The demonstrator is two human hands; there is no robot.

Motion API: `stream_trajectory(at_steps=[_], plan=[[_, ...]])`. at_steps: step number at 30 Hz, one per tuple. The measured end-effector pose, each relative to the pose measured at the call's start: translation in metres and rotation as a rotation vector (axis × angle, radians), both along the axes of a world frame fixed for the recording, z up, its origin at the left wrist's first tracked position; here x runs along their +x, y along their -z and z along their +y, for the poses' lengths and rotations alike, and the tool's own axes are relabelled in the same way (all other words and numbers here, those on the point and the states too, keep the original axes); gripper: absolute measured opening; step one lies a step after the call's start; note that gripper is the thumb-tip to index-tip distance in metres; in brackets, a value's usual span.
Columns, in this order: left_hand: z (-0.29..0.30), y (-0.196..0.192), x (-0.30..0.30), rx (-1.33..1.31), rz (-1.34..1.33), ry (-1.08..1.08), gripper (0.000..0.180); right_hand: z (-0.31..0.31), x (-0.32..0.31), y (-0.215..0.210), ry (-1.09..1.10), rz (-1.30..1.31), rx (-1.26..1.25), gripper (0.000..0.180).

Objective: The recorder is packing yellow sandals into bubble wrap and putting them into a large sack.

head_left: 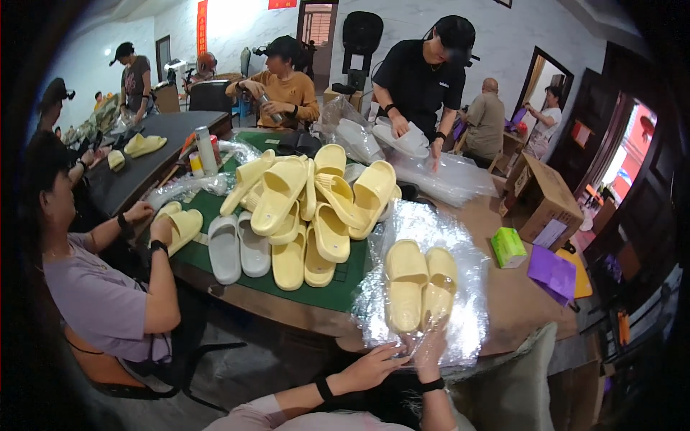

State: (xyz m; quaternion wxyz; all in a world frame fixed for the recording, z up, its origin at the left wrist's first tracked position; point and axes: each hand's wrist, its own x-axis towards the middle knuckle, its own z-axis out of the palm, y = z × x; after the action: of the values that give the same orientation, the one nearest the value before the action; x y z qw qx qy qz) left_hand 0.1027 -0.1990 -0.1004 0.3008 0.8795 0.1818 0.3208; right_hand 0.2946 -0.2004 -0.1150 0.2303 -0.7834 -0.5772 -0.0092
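Note:
A pair of yellow slippers [405, 287] lies side by side on a shiny clear plastic bag [467, 323], heels toward me. My right hand [431, 350] is at the heel ends, its fingers closed on them; glossy film partly covers these fingers. Beside it, my left hand [375, 365] pinches the near edge of the bag, with its fingertips close to the right hand. To the left, several more yellow slippers [280, 187] are heaped on a green mat [338, 284]. A grey pair [241, 248] stands in front of that heap.
A seated person in a mauve shirt [108, 287] handles yellow slippers at left. Across the table, a person in black [420, 82] handles white slippers in plastic. At right are a green packet [508, 248], a purple sheet [552, 271] and a cardboard box [543, 201].

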Motion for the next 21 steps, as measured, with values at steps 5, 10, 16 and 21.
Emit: stream_trajectory(at_steps=[5,10,16,21], plan=[[0.0,-0.007,0.002,-0.035,-0.077,0.024,0.04,0.0,0.0,-0.01,0.004,0.032,-0.134,0.091],[-0.001,-0.015,0.009,-0.066,-0.136,0.049,0.039,-0.001,0.003,-0.015,0.093,0.048,-0.157,0.085],[0.006,-0.021,0.015,-0.106,-0.247,0.013,0.036,-0.021,0.006,0.001,-0.083,-0.114,0.062,0.073],[0.008,-0.025,0.012,-0.192,-0.293,-0.088,0.026,-0.08,-0.013,-0.053,-0.44,0.108,0.072,0.058]])
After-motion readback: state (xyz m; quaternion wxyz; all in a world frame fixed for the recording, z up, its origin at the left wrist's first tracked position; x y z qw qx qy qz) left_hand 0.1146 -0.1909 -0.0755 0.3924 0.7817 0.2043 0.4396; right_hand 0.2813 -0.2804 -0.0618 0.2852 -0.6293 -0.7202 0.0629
